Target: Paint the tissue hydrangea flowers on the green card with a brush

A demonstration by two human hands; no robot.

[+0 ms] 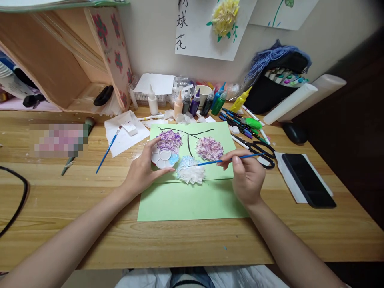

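Note:
A light green sheet [192, 204] lies on the wooden table, with black branch lines drawn on it. My left hand [145, 162] grips a small white flower-shaped palette [163, 160], which has purple and light blue paint in its wells. Between finger and thumb, my right hand [247, 174] holds a blue paintbrush [210, 162]. The brush tip touches a white ruffled flower [192, 175] whose upper part is light blue. To its upper right is a purple-and-white flower [210, 149]; another purple flower [172, 138] is partly behind the palette.
Paint bottles [195, 103] stand along the back, near pens [235, 122]. At the right are black scissors [264, 152] and a phone [309, 180]. Another brush [108, 150] rests partly on white paper [132, 138] at the left. A pink box [109, 56] stands back left.

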